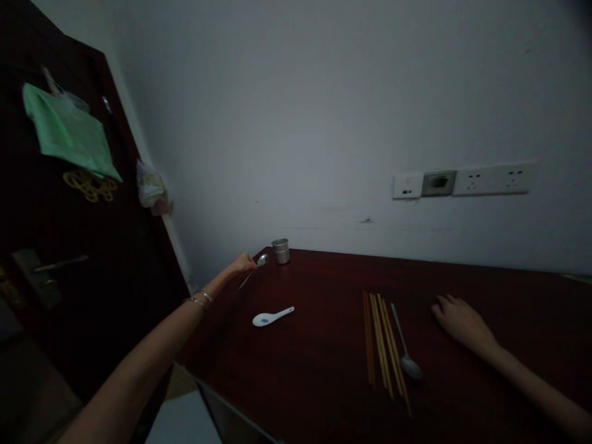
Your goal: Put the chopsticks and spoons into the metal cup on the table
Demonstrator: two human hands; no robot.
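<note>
At the table's far left corner, my left hand is closed around a metal spoon. The bowl of that spoon points up and right, close to a metal cup standing upright. A white ceramic spoon with a blue mark lies nearer to me. My right hand rests palm down on the tabletop, fingers loosely extended and holding nothing. To its left lies a second metal spoon, bowl toward me, beside several wooden chopsticks laid side by side.
The dark red table meets a pale wall with a row of sockets at right. On the left is a dark door with a green cloth hanging on it. A plastic bag hangs beside the frame.
</note>
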